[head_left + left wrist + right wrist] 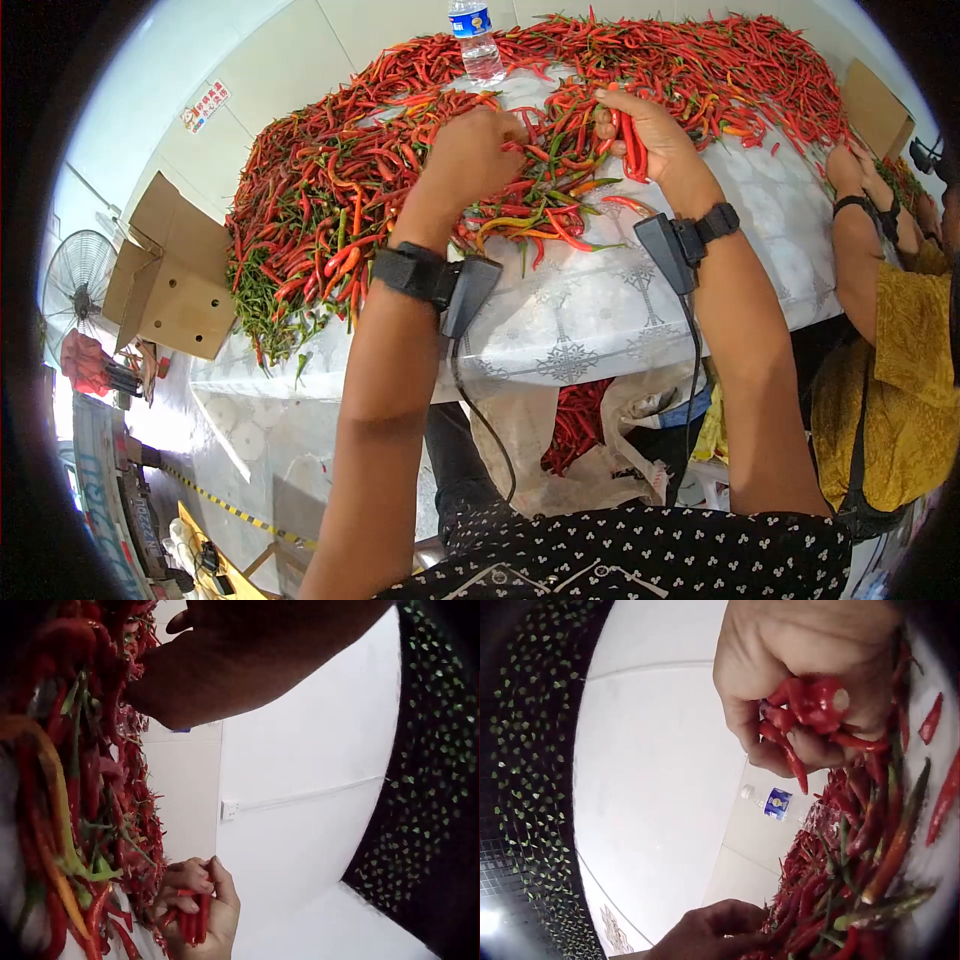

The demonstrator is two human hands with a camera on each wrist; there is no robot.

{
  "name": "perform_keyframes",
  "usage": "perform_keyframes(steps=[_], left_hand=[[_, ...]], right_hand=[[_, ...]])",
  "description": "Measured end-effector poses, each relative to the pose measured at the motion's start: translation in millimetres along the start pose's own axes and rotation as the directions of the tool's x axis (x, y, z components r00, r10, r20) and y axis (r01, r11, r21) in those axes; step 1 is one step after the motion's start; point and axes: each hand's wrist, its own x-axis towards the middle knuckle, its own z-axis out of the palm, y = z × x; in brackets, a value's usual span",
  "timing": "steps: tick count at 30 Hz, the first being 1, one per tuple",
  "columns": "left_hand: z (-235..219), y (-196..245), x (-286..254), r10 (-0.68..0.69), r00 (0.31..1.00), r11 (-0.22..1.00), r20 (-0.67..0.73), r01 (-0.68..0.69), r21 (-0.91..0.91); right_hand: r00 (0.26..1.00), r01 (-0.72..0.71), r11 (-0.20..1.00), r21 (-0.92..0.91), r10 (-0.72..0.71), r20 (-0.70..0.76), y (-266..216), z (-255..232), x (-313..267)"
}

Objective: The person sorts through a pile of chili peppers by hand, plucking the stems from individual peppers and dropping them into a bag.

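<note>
A heap of slim, glossy red chillies (420,130), some green or orange, is spread over a pale patterned tablecloth (590,310). A bunch of red chillies (632,150) is clasped upright in the right hand (645,135), fingers curled tightly round it, above the heap's near edge. The left hand (470,160) is laid knuckles-up on the heap; its fingers are hidden, so their state cannot be told. A clear plastic bottle (475,40) stands among the chillies.
</note>
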Motion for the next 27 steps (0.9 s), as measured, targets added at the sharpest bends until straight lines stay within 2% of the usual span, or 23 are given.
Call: perform_keyframes(steps=[1,3,4,8,10,11,12,13,14,15,17,18,20,21,23,25,27], left_hand=[[4.9,6.7,4.0,0.001,1.000,1.000,-0.001,-0.001,-0.001],[14.6,17.3,11.8,0.011,0.985,1.000,0.170,-0.009,-0.012],[19.1,18.5,13.8,0.025,0.981,0.999,0.192,-0.032,0.034],[22.7,13.3,16.0,0.027,0.989,1.000,0.143,-0.026,-0.004],[14.7,7.5,14.4,-0.156,0.988,0.915,-0.009,0.142,-0.377],[10.3,4.0,13.6,-0.157,0.988,0.916,-0.004,0.144,-0.375],[6.0,-0.9,13.7,-0.284,0.958,0.754,0.032,0.243,-0.611],[3.0,-4.4,13.2,-0.392,0.914,0.523,0.099,0.310,-0.794],[1.9,-6.3,11.5,-0.395,0.912,0.390,0.111,0.276,-0.878],[1.0,-6.4,10.6,-0.397,0.911,0.390,0.111,0.277,-0.878],[0.4,-5.6,10.4,-0.418,0.886,0.298,0.201,0.343,-0.891],[0.6,-2.3,10.4,-0.418,0.886,0.297,0.200,0.341,-0.892],[3.7,6.4,9.9,-0.416,0.890,0.406,0.187,0.365,-0.838],[7.2,7.2,10.1,-0.418,0.889,0.404,0.186,0.365,-0.838],[14.4,8.9,10.5,-0.330,0.943,0.579,0.037,0.233,-0.781],[15.5,14.3,9.8,-0.310,0.949,0.539,0.058,0.225,-0.812],[16.2,16.7,9.5,-0.296,0.955,0.621,0.036,0.220,-0.753]], right_hand=[[1.000,-0.008,1.000,0.009,0.008,0.018,0.1,-0.1,0.4],[0.999,-0.009,1.000,-0.008,0.009,0.037,-1.0,0.5,-1.8],[0.998,-0.011,1.000,-0.022,0.012,0.055,-1.7,2.0,-3.6],[0.997,-0.025,0.997,-0.074,0.030,0.074,-3.5,-1.3,-2.6],[0.997,-0.022,0.997,-0.079,0.028,0.075,-4.4,1.8,-5.5],[0.996,-0.020,0.996,-0.087,0.027,0.081,-3.5,3.9,-6.2],[0.996,-0.021,0.996,-0.083,0.028,0.081,-1.0,4.3,-5.0],[0.994,-0.012,0.995,-0.096,0.022,0.111,1.9,4.5,-3.3],[0.990,-0.002,0.994,-0.110,0.017,0.141,4.7,5.5,-2.3],[0.990,-0.003,0.994,-0.110,0.019,0.143,7.1,7.8,-2.4],[0.988,-0.023,0.992,-0.125,0.042,0.147,11.1,11.2,-3.6],[0.988,-0.024,0.992,-0.127,0.042,0.147,11.7,12.5,-4.2],[0.988,-0.002,0.968,-0.252,0.041,0.149,12.8,14.8,-5.6],[0.988,-0.003,0.967,-0.254,0.043,0.150,13.0,15.7,-6.9],[0.979,-0.022,0.953,-0.301,0.082,0.188,13.3,17.0,-9.6],[0.975,0.019,0.950,-0.311,0.052,0.216,15.7,20.1,-10.2],[0.970,0.059,0.946,-0.320,0.022,0.244,16.2,21.9,-11.0]])
